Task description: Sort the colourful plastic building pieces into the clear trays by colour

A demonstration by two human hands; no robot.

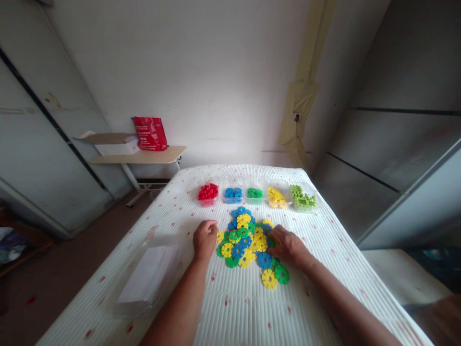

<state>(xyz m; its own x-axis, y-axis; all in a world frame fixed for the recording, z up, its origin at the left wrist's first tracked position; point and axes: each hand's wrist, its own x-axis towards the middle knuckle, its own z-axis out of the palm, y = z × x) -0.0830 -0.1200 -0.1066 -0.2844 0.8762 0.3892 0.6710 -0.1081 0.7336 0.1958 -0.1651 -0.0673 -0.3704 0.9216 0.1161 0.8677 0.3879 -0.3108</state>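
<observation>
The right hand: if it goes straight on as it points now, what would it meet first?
Likely the pile of notched discs: the right hand is at its right edge, though depth leaves exact contact unclear.

1. The view's lower edge cut off both forearms [182,300] and the near edge of the table [248,307].
2. Whether the left hand [205,239] held anything could not be told.
3. The right hand [288,246] hid parts of the discs [248,239] under it.
4. Beyond the table's far left corner, print [145,132] on the red bag [157,129] was too small to read.
</observation>
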